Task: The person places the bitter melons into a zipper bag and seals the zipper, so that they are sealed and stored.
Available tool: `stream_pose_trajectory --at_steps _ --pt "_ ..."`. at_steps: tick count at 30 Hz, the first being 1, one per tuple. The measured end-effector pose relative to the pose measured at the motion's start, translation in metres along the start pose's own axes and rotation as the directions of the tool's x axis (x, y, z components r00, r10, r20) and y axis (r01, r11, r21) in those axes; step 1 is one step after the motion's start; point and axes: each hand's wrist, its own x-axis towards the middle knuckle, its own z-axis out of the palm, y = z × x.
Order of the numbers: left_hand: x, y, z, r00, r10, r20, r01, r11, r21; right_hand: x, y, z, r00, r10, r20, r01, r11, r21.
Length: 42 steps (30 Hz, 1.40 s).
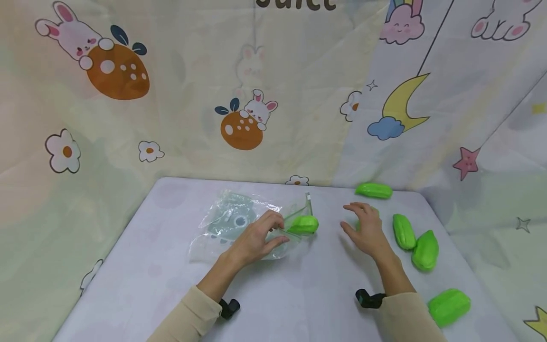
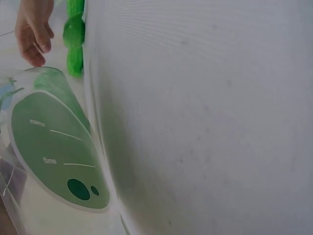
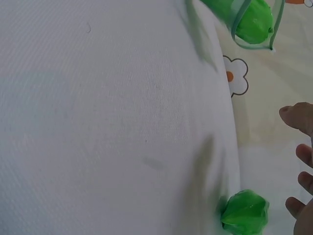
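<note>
One view, left wrist, reveals bag (image 2: 58, 142) lettering (image 2: 50, 160).

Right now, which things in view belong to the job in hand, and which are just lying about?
Belongs to the job:
clear bag, held by the left hand
green piece in the bag's mouth
loose green pieces, probably, as they look alike; the right hand is near one

Just around it:
white table
printed cloth behind
black wrist cameras
</note>
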Motion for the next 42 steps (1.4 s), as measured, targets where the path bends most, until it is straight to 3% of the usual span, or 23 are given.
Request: stream_pose_trajectory --at_steps 9,19,27,42 --pt "0.000 0.000 -0.001 1.000 0.003 -0.025 -0.003 1.000 -0.003 -0.003 0.012 -0.007 0.989 0.138 0.059 -0.132 0.988 -0.085" --pt "-0.001 -0.002 0.000 1.000 -0.008 -0.005 0.008 1.000 0.016 -0.004 0.018 -0.009 0.992 0.109 -0.065 -0.116 0.987 -0.109" --pt "-0.002 -0.003 0.001 1.000 0.012 -0.020 -0.012 1.000 0.002 -0.004 0.018 -0.013 0.973 0.231 0.009 -0.228 0.966 -0.121" --pt "0.003 -0.003 -0.005 1.000 0.005 -0.006 -0.005 1.000 0.009 -0.007 0.016 -0.018 0.933 0.330 0.146 -0.310 0.940 -0.143"
